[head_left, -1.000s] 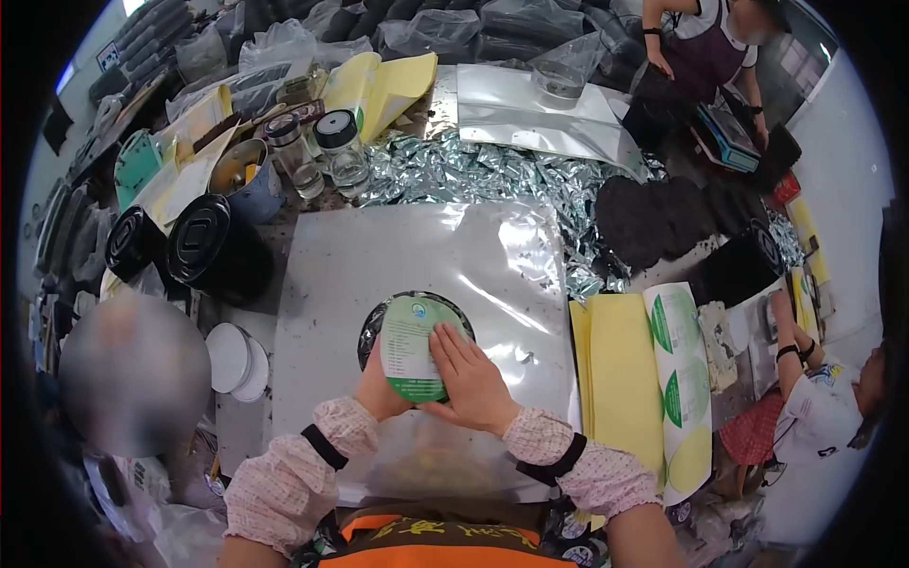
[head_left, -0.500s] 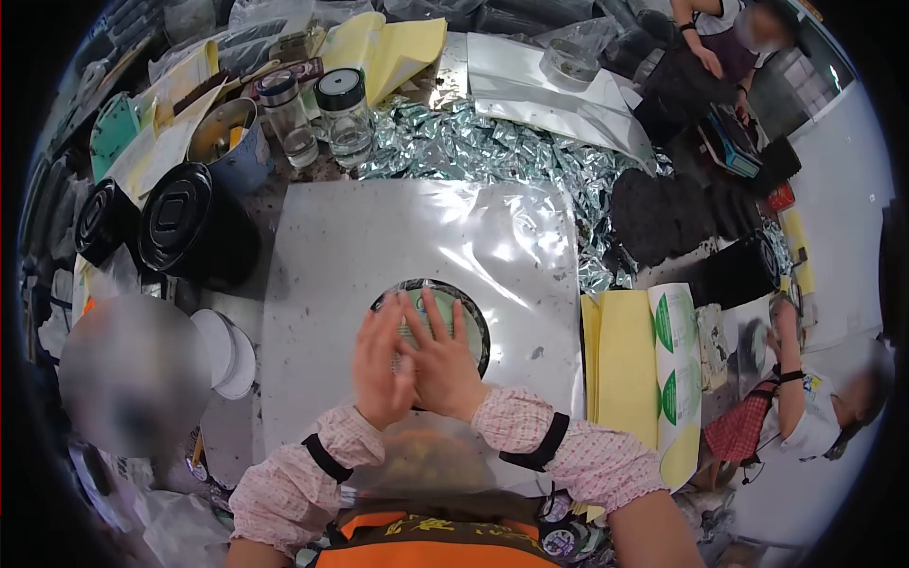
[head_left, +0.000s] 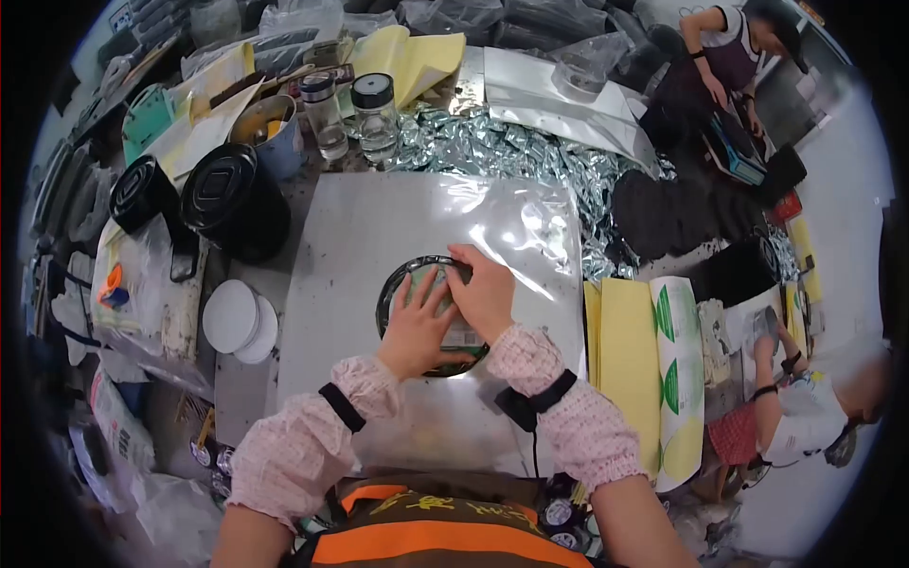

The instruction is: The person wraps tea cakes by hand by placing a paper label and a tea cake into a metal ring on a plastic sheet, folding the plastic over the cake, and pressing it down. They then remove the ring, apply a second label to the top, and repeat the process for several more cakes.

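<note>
The round tub point(head_left: 384, 301) with a black rim sits on the shiny sheet point(head_left: 346, 246). The left hand point(head_left: 417, 327) lies on its green label point(head_left: 420, 278), fingers spread wide. The right hand point(head_left: 485, 293) touches the rim, fingers bent (I can't tell if they grip). A blue pot point(head_left: 282, 151) holds something orange point(head_left: 276, 129) beside two glass jars point(head_left: 352, 131).

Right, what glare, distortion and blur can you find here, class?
Head view: white glare streaks the shiny sheet and glints off the crumpled foil; head view: fisheye distortion, with black corners; head view: the lower-right co-worker's head is blurred.
</note>
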A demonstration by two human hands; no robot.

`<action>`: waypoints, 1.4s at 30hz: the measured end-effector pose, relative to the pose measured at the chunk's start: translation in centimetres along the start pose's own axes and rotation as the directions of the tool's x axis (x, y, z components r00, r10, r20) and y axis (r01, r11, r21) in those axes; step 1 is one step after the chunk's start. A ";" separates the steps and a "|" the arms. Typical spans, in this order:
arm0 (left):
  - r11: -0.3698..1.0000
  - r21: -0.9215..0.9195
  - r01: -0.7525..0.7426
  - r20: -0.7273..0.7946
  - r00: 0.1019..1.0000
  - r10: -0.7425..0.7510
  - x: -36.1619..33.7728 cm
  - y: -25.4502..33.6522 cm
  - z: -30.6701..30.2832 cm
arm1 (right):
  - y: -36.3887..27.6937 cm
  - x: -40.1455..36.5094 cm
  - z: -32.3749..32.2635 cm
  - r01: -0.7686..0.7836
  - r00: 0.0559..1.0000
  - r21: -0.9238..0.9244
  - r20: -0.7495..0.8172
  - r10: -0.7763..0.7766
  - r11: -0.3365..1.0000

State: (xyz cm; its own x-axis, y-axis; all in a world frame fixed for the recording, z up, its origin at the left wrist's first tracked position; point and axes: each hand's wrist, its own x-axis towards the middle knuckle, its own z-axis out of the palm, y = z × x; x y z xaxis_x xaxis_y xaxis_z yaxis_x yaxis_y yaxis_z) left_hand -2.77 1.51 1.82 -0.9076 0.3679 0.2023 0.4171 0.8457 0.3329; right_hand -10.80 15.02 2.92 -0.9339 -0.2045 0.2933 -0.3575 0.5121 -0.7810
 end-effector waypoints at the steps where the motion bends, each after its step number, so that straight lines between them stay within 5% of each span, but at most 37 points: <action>1: 1.000 0.028 -0.007 -0.032 0.999 0.008 0.0 -0.3 0.2 | -2.1 0.3 -1.3 0.084 0.996 0.022 -0.012 -0.084 0.996; 2: 0.998 0.057 -0.008 -0.055 0.998 0.011 -0.4 -0.4 0.1 | -4.3 0.1 -2.5 0.162 0.987 0.050 -0.022 -0.161 0.986; 3: 0.990 -0.093 0.104 0.060 0.993 -0.098 -0.4 0.2 -0.9 | -6.4 -2.6 -4.2 0.468 0.882 -0.031 -0.041 -0.469 0.883; 5: 0.948 -0.238 -0.212 -0.078 0.977 0.198 -2.8 0.4 -1.8 | -5.3 -4.2 -5.5 0.608 0.785 -0.004 -0.145 -0.602 0.794; 6: 0.882 -0.288 -0.372 -0.158 0.927 0.340 -3.7 0.3 -2.4 | -4.3 -4.7 -6.4 0.532 0.822 -0.094 -0.181 -0.539 0.842; 7: 0.938 -0.252 -0.239 -0.297 0.941 0.160 -4.5 0.7 -3.5 | -3.3 -5.3 -7.1 0.432 0.859 -0.175 -0.218 -0.463 0.885; 9: 0.962 -0.263 0.067 -0.539 0.817 -0.204 -6.5 2.1 -5.3 | 0.3 -6.7 -7.2 0.009 0.988 0.176 -0.153 0.018 0.984; 10: 0.789 -0.573 0.221 -0.367 0.791 -0.489 -6.7 1.0 -4.2 | 1.7 -7.8 -6.9 -0.226 0.965 0.320 -0.053 0.255 0.920; 12: 0.147 -0.892 0.427 0.163 0.608 -0.777 -5.0 -2.7 -0.9 | 2.3 -9.2 -6.4 -0.227 0.970 0.279 -0.025 0.243 0.933; 16: 0.150 -0.886 0.438 0.144 0.569 -0.810 -5.3 -3.9 -0.7 | 1.6 -10.5 -5.5 -0.301 0.949 0.327 0.009 0.316 0.896; 20: 0.311 -0.824 0.475 0.046 0.602 -0.797 -16.3 -11.8 -6.6 | 3.1 -10.9 -5.7 -0.312 0.950 0.286 0.069 0.305 0.906; 22: 0.304 -0.771 0.560 0.149 0.623 -0.768 -22.0 -12.1 -13.4 | 3.7 -11.4 -6.2 -0.402 0.915 0.356 0.128 0.382 0.843; 24: 0.250 -0.608 0.754 0.458 0.590 -0.665 -28.2 -12.5 -18.0 | 4.0 -12.0 -6.3 -0.345 0.938 0.356 0.097 0.332 0.868; 26: 0.048 -0.443 0.895 0.702 0.380 -0.602 -32.0 -11.9 -19.6 | 4.1 -12.8 -6.5 -0.320 0.947 0.379 0.095 0.308 0.868; 28: 0.345 -0.357 0.868 0.612 0.496 -0.616 -31.8 -10.6 -17.8 | 3.7 -13.4 -6.3 -0.329 0.944 0.434 0.124 0.306 0.839; 30: 0.686 -0.410 0.601 0.452 0.787 -0.419 -28.3 -8.4 -15.2 | 2.9 -13.9 -6.5 -0.007 0.994 0.207 0.105 -0.015 0.978; 32: 0.925 -0.302 0.232 0.318 0.939 -0.132 -25.0 -6.8 -11.3 | 2.7 -14.9 -7.0 0.189 0.967 0.030 0.168 -0.192 0.981; 34: 0.904 -0.339 0.261 0.386 0.915 -0.119 -23.3 -6.6 -9.6 | 2.7 -16.1 -7.2 0.248 0.936 -0.057 0.272 -0.225 0.967; 35: 0.894 -0.351 0.279 0.417 0.901 -0.118 -22.9 -6.7 -9.1 | 2.5 -16.7 -7.3 0.085 0.951 0.052 0.293 -0.097 0.995; 38: 0.891 -0.397 0.221 0.328 0.941 -0.087 -24.0 -7.5 -8.5 | 0.8 -18.2 -9.2 -0.051 0.922 0.126 0.387 -0.002 0.991; 42: 0.888 -0.376 0.264 0.345 0.930 -0.130 -23.1 -7.2 -8.7 | -3.3 -18.5 -8.3 0.471 0.741 0.179 0.451 -0.497 0.864</action>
State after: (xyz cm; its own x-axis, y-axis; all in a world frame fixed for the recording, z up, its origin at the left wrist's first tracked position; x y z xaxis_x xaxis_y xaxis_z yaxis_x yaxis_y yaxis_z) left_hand 15.56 -16.47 2.80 -0.9148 0.3650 -0.1729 0.1489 0.7029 0.6956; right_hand 7.60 24.11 4.64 -0.5103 -0.7823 0.3571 -0.7466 0.1969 -0.6355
